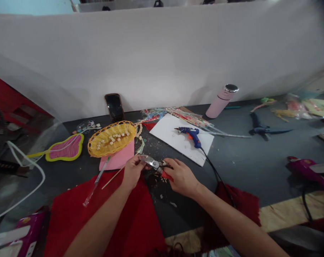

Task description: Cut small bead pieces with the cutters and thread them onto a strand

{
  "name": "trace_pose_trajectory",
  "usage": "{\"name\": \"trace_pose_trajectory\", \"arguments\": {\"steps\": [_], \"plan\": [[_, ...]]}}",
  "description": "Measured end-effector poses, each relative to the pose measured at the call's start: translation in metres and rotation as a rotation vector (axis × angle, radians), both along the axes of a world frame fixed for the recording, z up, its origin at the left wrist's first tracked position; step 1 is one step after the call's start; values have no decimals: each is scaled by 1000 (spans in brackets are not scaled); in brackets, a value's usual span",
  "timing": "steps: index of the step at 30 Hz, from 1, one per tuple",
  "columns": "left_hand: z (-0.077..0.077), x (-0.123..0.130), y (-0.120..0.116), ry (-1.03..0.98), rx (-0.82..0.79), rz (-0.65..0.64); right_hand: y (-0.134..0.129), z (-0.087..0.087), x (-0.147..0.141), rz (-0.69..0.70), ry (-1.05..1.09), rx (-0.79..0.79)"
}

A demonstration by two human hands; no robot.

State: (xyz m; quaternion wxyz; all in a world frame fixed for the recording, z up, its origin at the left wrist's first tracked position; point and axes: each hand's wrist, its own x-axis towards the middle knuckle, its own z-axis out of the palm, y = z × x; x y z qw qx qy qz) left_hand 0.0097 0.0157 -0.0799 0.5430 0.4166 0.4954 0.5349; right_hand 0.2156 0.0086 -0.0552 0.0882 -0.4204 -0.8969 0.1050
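My right hand (pixel 182 176) is wrapped round the red handles of a pair of metal cutters (pixel 152 162), whose blades point left. At the blade tips my left hand (pixel 133 171) is closed, and a thin wooden stick (pixel 113 178) sticks out below it to the lower left. What its fingertips pinch at the blades is too small to tell. Small light crumbs lie on the dark table under the cutters. Behind my left hand a yellow woven basket (pixel 93 151) holds several small pale pieces, partly over a pink sheet (pixel 126 154).
A blue glue gun (pixel 191 134) lies on a white board (pixel 164 128), its cord running toward me. A pink bottle (pixel 218 104) and a phone (pixel 114 109) stand at the back. Red cloth (pixel 132 217) covers the front left. A yellow-rimmed pink fan (pixel 66 147) lies left.
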Motion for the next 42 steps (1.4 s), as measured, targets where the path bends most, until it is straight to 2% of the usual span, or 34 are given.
{"name": "trace_pose_trajectory", "arguments": {"steps": [10,19,34,42], "plan": [[-3,-1,2,-102,-22,-23,1,16,3,39,-82,-34],[-2,-1,2,-183,-83,-58,2,13,4,50,-29,-52],[-3,-3,3,-163,-116,-121,3,12,9,63,29,-76],[-2,-2,3,-148,-142,-67,1,1,4,50,48,-35]]}}
